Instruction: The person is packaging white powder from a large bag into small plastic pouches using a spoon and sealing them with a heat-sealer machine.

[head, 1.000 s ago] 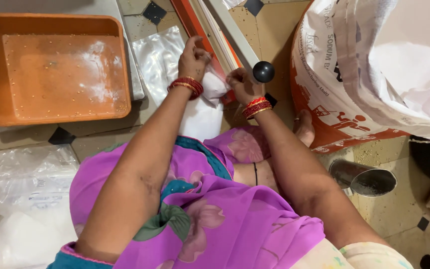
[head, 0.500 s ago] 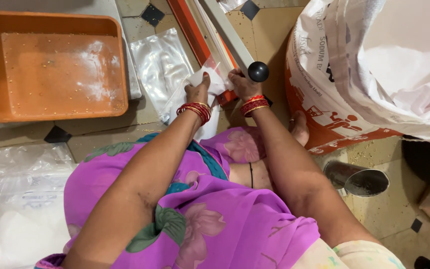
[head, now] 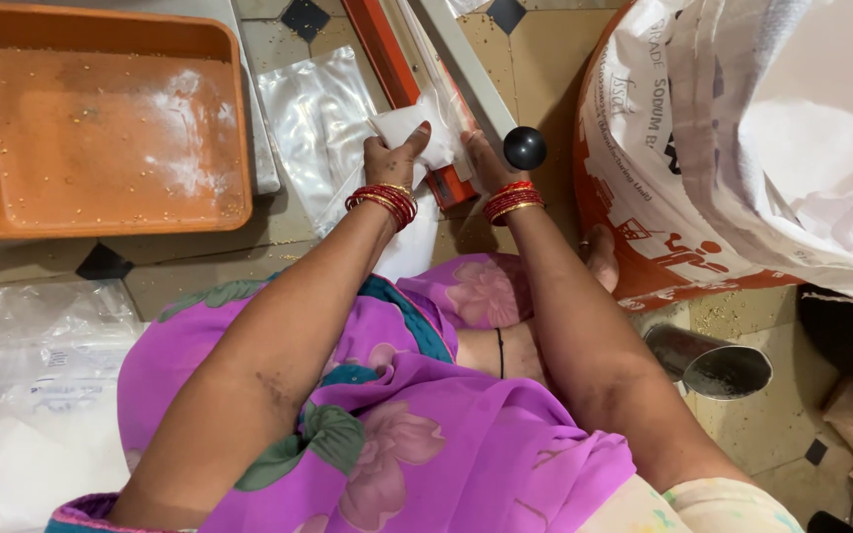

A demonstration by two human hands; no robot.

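Note:
My left hand (head: 394,158) grips a small white filled plastic packet (head: 412,133) by its lower edge. My right hand (head: 481,158) holds the packet's other side against the orange heat sealer (head: 392,69), under its grey lever arm (head: 461,69). The lever's black knob (head: 524,147) sits just right of my right wrist. Both wrists carry red and gold bangles. My fingers are partly hidden by the packet.
An orange plastic tray (head: 101,118) dusted with white powder lies at the upper left. Clear plastic bags (head: 313,128) lie beside it. A large open white sack (head: 742,148) stands at the right, a steel cup (head: 708,363) below it, more plastic bags (head: 22,385) at the lower left.
Both hands have drawn the packet a little down the sealer. The left hand has shifted right, closer to the right hand.

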